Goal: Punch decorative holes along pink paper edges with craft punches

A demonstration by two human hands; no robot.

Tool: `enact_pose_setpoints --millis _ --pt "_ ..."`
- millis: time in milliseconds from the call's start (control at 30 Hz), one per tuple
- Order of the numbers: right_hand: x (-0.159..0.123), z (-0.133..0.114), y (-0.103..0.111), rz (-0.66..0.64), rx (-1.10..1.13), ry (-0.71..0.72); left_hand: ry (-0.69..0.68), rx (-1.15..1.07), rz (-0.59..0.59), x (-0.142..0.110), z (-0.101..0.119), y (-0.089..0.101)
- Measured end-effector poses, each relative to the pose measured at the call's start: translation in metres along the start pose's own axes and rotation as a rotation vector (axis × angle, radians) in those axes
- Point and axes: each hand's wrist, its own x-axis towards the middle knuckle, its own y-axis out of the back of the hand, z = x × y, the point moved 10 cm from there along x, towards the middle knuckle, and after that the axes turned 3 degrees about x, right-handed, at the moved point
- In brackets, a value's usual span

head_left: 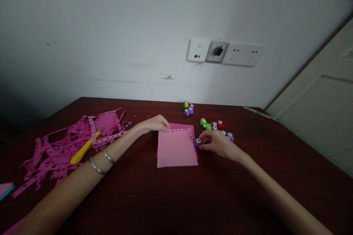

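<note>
Landmark: the pale pink sheet [177,150], lying on a darker pink sheet [180,126] that shows past its top and right edges. Your left hand [157,123] is at its upper-left corner; whether the fingers pinch or only press, cannot tell. Your right hand [220,143] holds a purple punch [197,142] in a narrow fingertip grip at its right edge. Risks, my judgement: with you steadying only that corner, a push from the punch could skew the sheet and spoil spacing against the small marks along its top. The loose lower layer might get caught too. The clustered punches [203,121] beyond its upper right could be knocked by your knuckles.
</note>
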Motion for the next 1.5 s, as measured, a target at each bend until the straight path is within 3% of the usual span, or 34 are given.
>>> enact_pose_setpoints --millis 1200,1500 --pt "0.0 -0.006 -0.002 0.032 0.001 0.054 0.051 -0.028 0.058 0.006 -0.012 0.001" --pt "0.001 -0.004 -0.008 -0.001 0.029 0.064 0.005 0.005 0.013 0.003 -0.004 -0.007"
